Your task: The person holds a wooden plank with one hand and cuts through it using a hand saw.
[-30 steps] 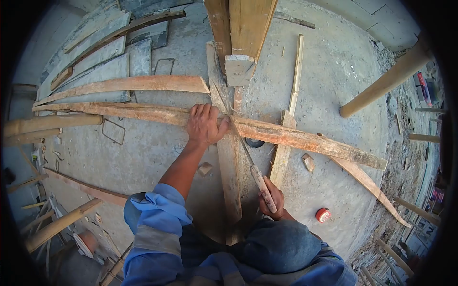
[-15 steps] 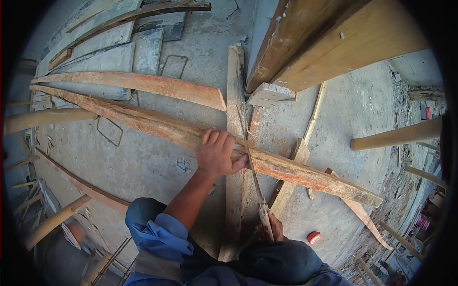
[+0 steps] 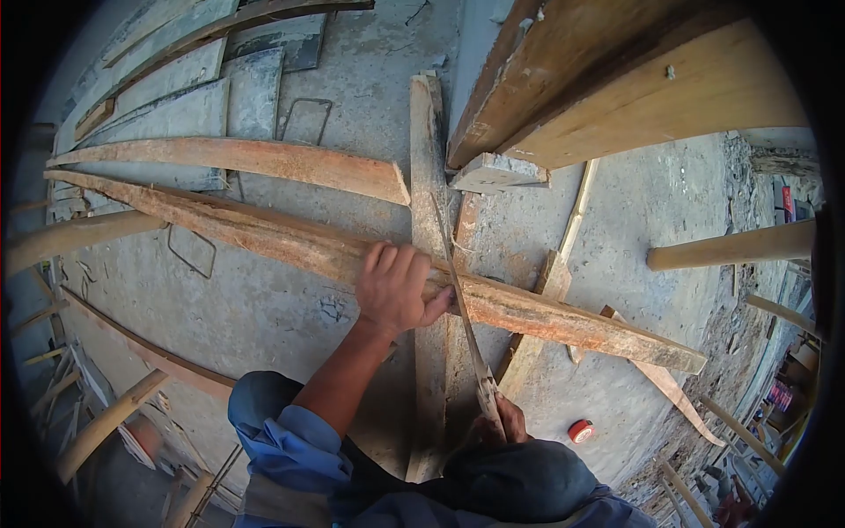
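Note:
My left hand (image 3: 390, 286) is wrapped over a long rough wooden beam (image 3: 572, 319), its thumb close beside a handsaw (image 3: 468, 327). The saw's thin blade crosses the beam at a steep angle, just right of that hand. Low in the view, near my knee, my right hand (image 3: 511, 417) is closed around the saw's worn wooden handle (image 3: 488, 398); part of this hand is hidden. Beneath the beam runs a pale crosswise timber (image 3: 429, 158). How deep the blade sits in the wood I cannot tell.
A second plank (image 3: 264, 160) lies beyond the beam on the left. A red tape measure (image 3: 581, 430) rests on the concrete floor at right. Large wooden boards (image 3: 651, 106) stand at upper right. Round wooden posts (image 3: 731, 245) rise on both sides.
The view has shifted slightly. Both hands keep their grip, and the saw stays across the beam at nearly the same place.

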Motion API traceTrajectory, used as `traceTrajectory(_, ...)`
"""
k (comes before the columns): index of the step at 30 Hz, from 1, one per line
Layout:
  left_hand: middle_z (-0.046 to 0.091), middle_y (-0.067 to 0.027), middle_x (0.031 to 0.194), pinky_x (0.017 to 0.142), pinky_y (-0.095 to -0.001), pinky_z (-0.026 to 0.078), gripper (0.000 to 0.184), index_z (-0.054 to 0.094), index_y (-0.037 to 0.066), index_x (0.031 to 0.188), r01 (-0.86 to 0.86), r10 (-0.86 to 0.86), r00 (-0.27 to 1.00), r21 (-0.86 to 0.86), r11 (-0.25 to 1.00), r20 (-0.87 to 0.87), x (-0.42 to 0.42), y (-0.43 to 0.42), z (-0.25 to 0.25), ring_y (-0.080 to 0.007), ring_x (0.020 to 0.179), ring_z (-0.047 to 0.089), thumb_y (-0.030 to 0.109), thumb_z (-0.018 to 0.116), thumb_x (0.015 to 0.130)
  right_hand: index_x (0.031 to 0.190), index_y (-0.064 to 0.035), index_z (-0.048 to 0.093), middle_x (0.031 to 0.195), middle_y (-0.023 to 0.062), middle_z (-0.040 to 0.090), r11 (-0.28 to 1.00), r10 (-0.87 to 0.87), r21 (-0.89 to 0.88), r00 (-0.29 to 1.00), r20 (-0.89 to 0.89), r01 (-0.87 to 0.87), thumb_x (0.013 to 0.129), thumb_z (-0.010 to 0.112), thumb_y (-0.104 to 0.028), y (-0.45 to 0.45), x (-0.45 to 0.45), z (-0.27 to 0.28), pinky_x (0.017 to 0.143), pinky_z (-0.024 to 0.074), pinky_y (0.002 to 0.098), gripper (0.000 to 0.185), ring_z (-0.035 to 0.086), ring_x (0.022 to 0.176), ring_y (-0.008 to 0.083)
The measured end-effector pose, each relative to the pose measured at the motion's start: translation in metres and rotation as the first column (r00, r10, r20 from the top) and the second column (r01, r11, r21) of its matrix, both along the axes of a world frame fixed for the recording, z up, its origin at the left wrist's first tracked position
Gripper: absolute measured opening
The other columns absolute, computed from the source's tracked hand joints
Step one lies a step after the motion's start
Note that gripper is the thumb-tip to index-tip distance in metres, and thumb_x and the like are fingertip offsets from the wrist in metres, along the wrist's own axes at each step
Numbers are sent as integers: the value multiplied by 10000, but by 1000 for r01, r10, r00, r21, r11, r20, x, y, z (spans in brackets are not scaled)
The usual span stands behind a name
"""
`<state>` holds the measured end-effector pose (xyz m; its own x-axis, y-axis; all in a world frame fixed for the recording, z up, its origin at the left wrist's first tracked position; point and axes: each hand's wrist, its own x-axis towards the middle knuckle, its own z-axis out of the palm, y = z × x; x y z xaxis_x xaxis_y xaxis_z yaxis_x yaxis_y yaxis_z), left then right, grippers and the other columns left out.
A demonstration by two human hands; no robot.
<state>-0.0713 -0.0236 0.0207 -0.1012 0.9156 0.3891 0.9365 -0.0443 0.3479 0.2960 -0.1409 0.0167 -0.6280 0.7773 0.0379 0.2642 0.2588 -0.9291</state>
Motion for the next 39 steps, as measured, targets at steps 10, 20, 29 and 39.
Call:
traceTrajectory(10,585,-120,863,887,-464,435,496,619,60,881,28,-27,999,24,999,-31,1,-2,0,-331,829,565,544,718,841,1442,157,501,1251,312,677,985,-58,164,998,40,51,953,734,-198,7,-8,13,830,586,434,648,736,966,408)
traceTrajectory(20,620,-164,914,954,-478,407,485,613,39,888,-1,-7,996,-97,995,-87,9,-4,10,-365,948,599,511,726,867,1542,18,470,1016,187,757,985,-169,-27,984,48,170,972,713,-154,2,-8,45,727,580,356,643,753,798,287)
traceTrajectory(29,608,-149,895,993,-477,369,446,616,40,936,-14,8,991,-48,999,-135,14,-6,12,-349,915,603,485,654,945,1540,52,463,1345,264,682,974,-222,-58,972,-77,218,1005,687,-126,31,-63,53,1007,537,348,606,706,1207,307)
traceTrajectory(39,601,-139,899,1060,-503,341,422,617,43,934,-10,4,993,-48,999,-114,12,-6,10,-337,948,608,460,674,924,1517,62,502,1336,225,699,955,-257,-168,965,-46,246,1004,694,-139,-1,-31,61,956,544,315,583,722,1108,220)
